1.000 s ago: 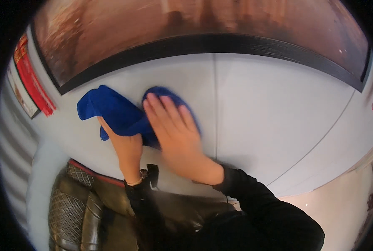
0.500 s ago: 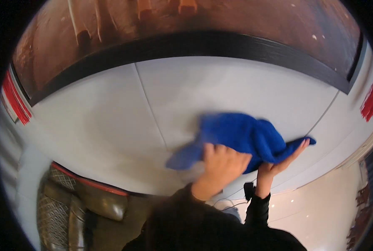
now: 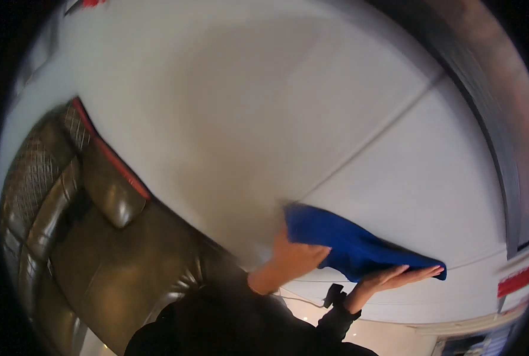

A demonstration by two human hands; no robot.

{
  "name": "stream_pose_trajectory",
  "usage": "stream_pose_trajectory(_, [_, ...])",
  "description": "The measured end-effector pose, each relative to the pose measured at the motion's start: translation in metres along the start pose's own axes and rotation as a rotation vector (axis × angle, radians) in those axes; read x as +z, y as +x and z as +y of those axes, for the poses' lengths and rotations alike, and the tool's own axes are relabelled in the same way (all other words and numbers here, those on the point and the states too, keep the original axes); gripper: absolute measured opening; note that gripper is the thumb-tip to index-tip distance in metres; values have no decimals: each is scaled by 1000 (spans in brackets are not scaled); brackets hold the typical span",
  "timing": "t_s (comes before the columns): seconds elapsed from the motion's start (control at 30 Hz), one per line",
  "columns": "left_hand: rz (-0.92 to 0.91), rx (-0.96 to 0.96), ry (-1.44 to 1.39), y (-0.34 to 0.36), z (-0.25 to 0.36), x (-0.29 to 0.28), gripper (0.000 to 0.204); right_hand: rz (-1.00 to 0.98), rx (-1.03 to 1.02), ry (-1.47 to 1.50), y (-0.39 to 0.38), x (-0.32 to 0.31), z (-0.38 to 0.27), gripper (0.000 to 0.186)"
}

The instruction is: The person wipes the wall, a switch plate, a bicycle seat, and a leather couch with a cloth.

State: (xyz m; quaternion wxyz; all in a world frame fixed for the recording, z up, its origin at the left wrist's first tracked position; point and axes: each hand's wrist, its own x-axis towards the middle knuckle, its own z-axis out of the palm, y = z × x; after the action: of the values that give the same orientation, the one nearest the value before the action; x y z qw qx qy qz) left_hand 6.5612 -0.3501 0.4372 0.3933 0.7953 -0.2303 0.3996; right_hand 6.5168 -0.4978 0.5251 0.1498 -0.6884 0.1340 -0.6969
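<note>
Blue cloth point(image 3: 347, 240), long axis ten-to-four o'clock on white wall point(image 3: 246, 107), tapers toward four. Your hands are apart: right hand point(image 3: 383, 280) flat there, left hand point(image 3: 295, 258) near ten, can't tell grip.

The cloth point(image 3: 359, 243) is being held against the wall point(image 3: 246, 118), its left end being partly covered by the left hand point(image 3: 295, 258) and its lower right edge being lined by the right hand point(image 3: 389, 279). From near the cloth's upper left corner, the wall is being crossed by a seam point(image 3: 371, 147) up to the picture frame point(image 3: 479, 113) at right. At left, the wall's lower edge is being bordered by the sofa point(image 3: 128, 261).
</note>
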Motion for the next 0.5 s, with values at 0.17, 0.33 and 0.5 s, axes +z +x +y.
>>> stream_pose_trajectory(0.17, [-53, -229, 166, -23, -1, -31, 28, -150, -338, -77, 9, -20, -21, 64])
stream_pose_trajectory(0.33, [-6, -448, 266, -40, -1, -73, 37, -414, -466, 10, 14, -37, -94, 61])
stream_pose_trajectory(0.5, [30, -475, 205, -86, -46, -93, 58, -685, -598, 134, -44, -15, -174, 61])
